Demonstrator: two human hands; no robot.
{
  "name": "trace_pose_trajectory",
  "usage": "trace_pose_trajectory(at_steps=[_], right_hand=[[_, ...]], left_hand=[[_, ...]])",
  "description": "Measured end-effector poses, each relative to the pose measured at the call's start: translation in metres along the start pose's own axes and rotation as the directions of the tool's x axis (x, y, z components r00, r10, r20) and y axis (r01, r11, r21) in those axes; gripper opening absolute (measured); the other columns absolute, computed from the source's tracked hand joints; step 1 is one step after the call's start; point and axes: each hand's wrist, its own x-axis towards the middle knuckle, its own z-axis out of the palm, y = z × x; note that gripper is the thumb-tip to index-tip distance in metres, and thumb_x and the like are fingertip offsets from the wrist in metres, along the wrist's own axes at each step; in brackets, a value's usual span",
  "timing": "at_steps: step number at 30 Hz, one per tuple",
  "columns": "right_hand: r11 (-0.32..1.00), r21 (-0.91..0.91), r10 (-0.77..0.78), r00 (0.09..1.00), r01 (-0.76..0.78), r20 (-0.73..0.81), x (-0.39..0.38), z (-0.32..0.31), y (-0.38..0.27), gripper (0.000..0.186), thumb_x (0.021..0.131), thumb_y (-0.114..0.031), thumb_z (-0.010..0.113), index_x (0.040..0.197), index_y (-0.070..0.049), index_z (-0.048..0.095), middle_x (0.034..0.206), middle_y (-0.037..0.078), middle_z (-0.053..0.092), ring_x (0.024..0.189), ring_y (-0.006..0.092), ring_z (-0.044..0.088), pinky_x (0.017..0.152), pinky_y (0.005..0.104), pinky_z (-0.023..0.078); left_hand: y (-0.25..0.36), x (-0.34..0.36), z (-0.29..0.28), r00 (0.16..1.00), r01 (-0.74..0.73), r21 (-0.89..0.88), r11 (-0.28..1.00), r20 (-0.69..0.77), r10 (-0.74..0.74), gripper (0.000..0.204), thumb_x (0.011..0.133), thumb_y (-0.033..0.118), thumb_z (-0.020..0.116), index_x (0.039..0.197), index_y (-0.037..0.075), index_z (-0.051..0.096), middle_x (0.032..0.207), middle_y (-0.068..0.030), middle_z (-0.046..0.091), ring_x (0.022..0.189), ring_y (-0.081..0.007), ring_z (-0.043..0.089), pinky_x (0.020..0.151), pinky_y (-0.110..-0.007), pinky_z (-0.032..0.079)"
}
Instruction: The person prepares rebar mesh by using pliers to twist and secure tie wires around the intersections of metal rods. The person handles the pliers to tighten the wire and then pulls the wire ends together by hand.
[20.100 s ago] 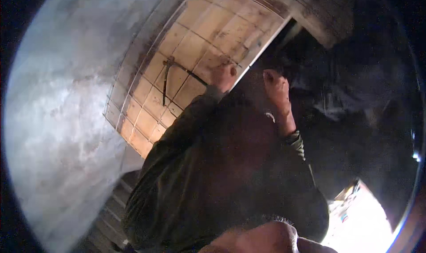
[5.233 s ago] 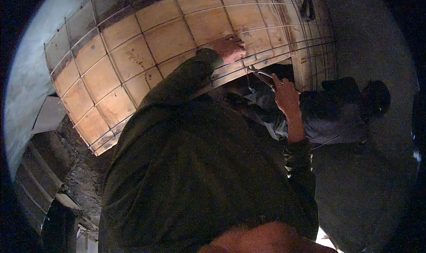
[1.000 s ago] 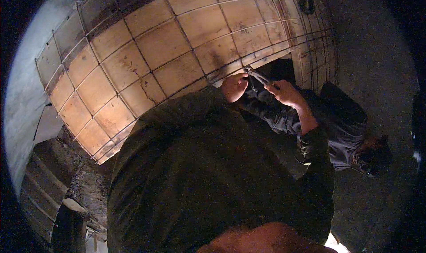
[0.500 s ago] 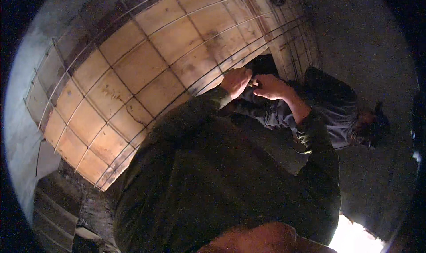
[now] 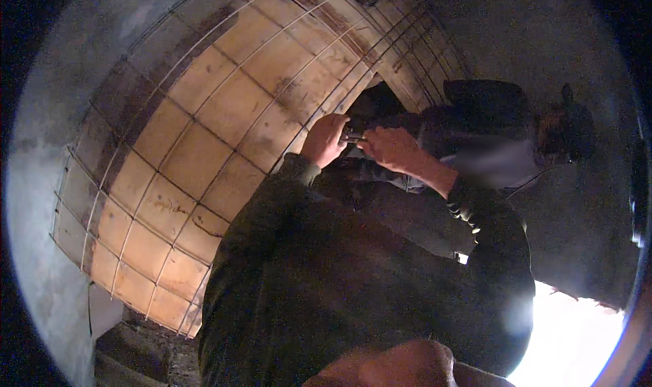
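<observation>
Two hands meet around one short metal tool, just off the edge of the wood-coloured panel with its wire mesh. A second ago the tool reaches from the right hand to the mesh edge, its long handles in plain sight; now only a short length shows between the hands. The right hand is closed on it. The left hand, fingers curled, lies at the tool's far end; whether it grips the tool cannot be told. The change suggests that, for the work in hand, attention has passed from the mesh to the tool or something at its tip, too small to make out.
</observation>
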Motion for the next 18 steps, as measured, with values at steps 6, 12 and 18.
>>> trace_pose_trajectory(at_steps=[6, 12, 18], right_hand=[[0.868, 0.493, -0.120, 0.990, 0.069, 0.074, 0.007, -0.009, 0.002, 0.046, 0.097, -0.041, 0.035, 0.083, -0.003, 0.058, 0.066, 0.015, 0.058, 0.061, 0.0316, 0.057, 0.056, 0.0418, 0.047], [0.795, 0.458, 0.173, 0.872, -0.398, 0.458, 0.006, -0.017, -0.003, 0.046, 0.094, -0.046, 0.041, 0.092, -0.004, 0.059, 0.071, 0.013, 0.056, 0.064, 0.0287, 0.056, 0.063, 0.0416, 0.047], [0.957, -0.274, -0.169, 0.947, 0.092, -0.272, -0.007, -0.025, -0.006, 0.051, 0.086, -0.042, 0.053, 0.120, -0.004, 0.047, 0.096, 0.013, 0.052, 0.077, 0.0288, 0.057, 0.060, 0.0427, 0.048]], left_hand=[[0.034, -0.008, 0.009, 0.997, 0.040, 0.232, 0.972, 0.049, -0.052, 0.067, 0.068, 0.018, 0.071, 0.125, -0.001, 0.041, 0.101, -0.0154, 0.053, 0.094, -0.0310, 0.053, 0.080, -0.041, 0.043], [0.020, -0.002, 0.022, 0.977, 0.125, 0.310, 0.942, 0.126, -0.171, 0.045, 0.071, 0.015, 0.066, 0.112, 0.004, 0.049, 0.084, -0.0121, 0.058, 0.077, -0.0291, 0.059, 0.065, -0.041, 0.045], [0.007, 0.008, 0.011, 0.955, 0.201, 0.011, 0.980, 0.220, -0.198, 0.024, 0.072, 0.009, 0.061, 0.093, 0.006, 0.050, 0.076, -0.0130, 0.059, 0.069, -0.0328, 0.060, 0.060, -0.044, 0.047]])
